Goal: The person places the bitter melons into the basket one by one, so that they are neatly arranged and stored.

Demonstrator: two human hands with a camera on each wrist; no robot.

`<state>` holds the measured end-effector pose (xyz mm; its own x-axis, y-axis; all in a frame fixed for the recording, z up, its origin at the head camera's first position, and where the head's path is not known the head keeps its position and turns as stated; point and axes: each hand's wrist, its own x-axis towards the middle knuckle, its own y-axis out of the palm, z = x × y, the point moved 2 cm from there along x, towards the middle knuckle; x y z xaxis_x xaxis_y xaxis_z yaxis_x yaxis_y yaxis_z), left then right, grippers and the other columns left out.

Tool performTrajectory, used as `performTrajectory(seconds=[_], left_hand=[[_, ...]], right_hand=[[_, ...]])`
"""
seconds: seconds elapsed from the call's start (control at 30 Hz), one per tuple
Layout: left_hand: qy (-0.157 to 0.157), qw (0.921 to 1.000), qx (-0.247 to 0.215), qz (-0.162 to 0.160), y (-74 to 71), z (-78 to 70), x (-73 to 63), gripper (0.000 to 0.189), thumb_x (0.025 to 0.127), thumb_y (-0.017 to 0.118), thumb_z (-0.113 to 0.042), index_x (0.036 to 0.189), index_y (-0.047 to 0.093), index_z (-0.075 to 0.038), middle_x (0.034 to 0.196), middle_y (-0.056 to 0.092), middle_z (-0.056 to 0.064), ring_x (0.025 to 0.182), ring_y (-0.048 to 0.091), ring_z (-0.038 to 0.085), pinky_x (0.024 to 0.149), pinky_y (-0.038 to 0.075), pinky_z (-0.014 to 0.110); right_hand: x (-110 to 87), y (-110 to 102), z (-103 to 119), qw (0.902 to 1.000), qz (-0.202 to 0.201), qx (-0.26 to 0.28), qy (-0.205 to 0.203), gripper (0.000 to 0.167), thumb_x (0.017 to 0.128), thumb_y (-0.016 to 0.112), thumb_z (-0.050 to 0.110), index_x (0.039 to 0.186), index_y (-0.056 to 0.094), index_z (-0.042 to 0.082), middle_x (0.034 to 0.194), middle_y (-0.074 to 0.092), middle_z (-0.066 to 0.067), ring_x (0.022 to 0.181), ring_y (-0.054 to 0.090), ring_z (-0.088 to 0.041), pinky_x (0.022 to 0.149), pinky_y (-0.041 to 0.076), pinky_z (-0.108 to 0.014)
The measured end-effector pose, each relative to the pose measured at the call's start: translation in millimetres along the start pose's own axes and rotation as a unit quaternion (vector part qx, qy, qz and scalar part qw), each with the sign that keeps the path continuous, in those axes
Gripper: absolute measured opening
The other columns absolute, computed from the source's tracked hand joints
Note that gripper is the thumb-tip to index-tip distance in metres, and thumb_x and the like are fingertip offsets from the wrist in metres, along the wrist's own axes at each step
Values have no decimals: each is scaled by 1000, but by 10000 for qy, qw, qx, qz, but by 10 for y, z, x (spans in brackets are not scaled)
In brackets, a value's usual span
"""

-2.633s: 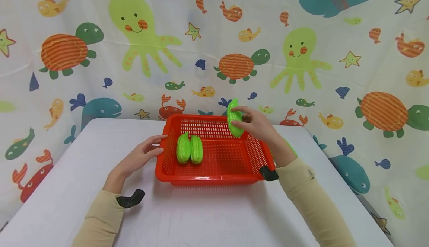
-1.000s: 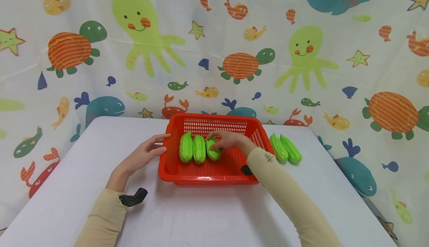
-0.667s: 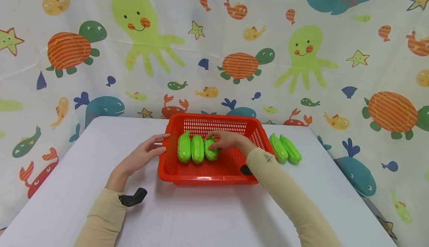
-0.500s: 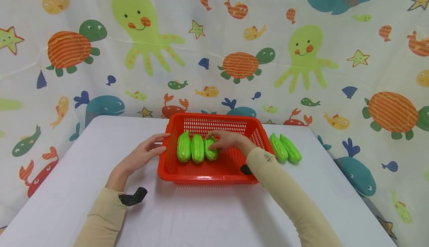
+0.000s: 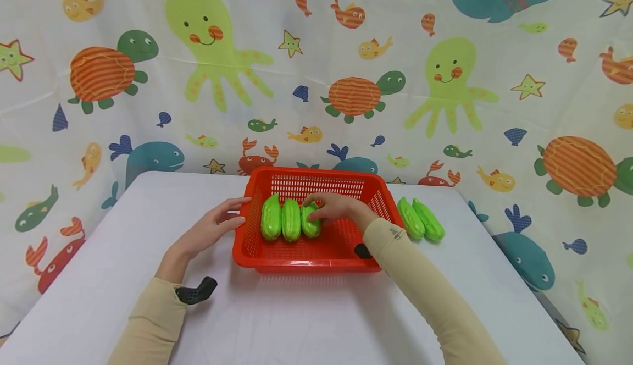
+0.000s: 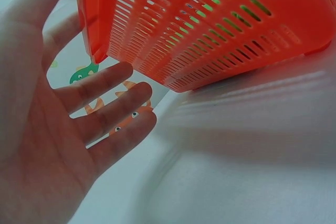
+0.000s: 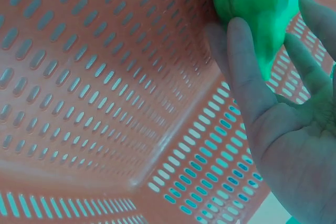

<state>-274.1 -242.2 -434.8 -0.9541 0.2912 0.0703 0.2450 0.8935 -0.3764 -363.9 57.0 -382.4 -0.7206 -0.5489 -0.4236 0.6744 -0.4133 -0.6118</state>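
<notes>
A red slotted plastic basket (image 5: 306, 264) stands mid-table. Two bright green ridged bitter melons, one on the left (image 5: 271, 221) and one beside it (image 5: 291, 223), lie side by side in its left half. A third bitter melon (image 5: 311, 228) lies just right of them, and my right hand (image 5: 338, 206) pinches it from above between thumb and fingers. The right wrist view shows fingers (image 7: 244, 61) along both sides of that melon's tapered end. My left hand (image 5: 205, 233) touches the basket's left rim with its fingers loosely spread; its lower fingers (image 6: 118, 111) hold nothing.
Outside the basket's right wall, two more bitter melons, a nearer one (image 5: 411, 220) and a farther one (image 5: 429, 221), lie on the white table (image 5: 296, 321). Behind the table hangs a curtain (image 5: 306, 51) printed with sea animals.
My right hand has brought the third bitter melon from above the basket's back right down beside the other two. The row has then shifted slightly left. My left hand has stayed at the rim.
</notes>
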Motion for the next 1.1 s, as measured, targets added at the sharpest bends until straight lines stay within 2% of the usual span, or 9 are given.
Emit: performTrajectory(seconds=[0.27, 0.43, 0.53, 0.77, 0.97, 1.1], left_hand=[[-7, 10000, 35, -20, 13, 3, -4, 57, 97, 58, -39, 149, 39, -26, 143, 44, 16, 126, 47, 39, 95, 48, 56], [-4, 10000, 40, -29, 14, -7, -11, 57, 97, 58, -39, 149, 39, -26, 143, 44, 16, 126, 46, 39, 94, 48, 57], [-5, 10000, 42, -33, 11, -4, -11, 58, 97, 58, -39, 150, 38, -26, 143, 44, 16, 127, 46, 39, 95, 48, 57], [3, 10000, 44, -14, 20, -11, -7, 57, 97, 58, -39, 149, 39, -25, 143, 44, 16, 126, 47, 39, 95, 48, 56], [5, 10000, 54, -19, 27, -17, -15, 57, 98, 57, -39, 150, 38, -25, 144, 42, 17, 126, 46, 40, 94, 49, 55], [-2, 10000, 70, -18, 22, -24, -20, 58, 98, 57, -39, 150, 37, -24, 144, 42, 18, 127, 46, 40, 94, 48, 56]], right_hand=[[-27, -24, -25, 9999, -85, 120, 69, 48, 92, 69, 25, 137, 54, 18, 130, 53, -11, 104, 63, -22, 88, 55, -35], [-139, -143, 42, 9989, -426, -144, 147, 58, 92, 69, 27, 144, 47, 17, 139, 50, -13, 107, 64, -28, 87, 55, -36], [-269, -261, 105, 9959, -839, -323, 82, 60, 92, 68, 31, 146, 44, 17, 142, 49, -12, 110, 62, -30, 90, 54, -39], [-693, -424, 246, 9800, -1631, -1014, -518, 57, 92, 67, 36, 141, 49, 13, 136, 54, -14, 123, 51, -31, 97, 48, -48], [-1072, -468, 215, 9704, -2193, -800, -626, 57, 93, 65, 37, 142, 47, 15, 138, 54, -10, 125, 52, -31, 99, 47, -50], [-1230, -530, -12, 9628, -2596, -573, -494, 58, 93, 66, 37, 142, 47, 12, 137, 54, -10, 124, 52, -33, 95, 50, -50]])
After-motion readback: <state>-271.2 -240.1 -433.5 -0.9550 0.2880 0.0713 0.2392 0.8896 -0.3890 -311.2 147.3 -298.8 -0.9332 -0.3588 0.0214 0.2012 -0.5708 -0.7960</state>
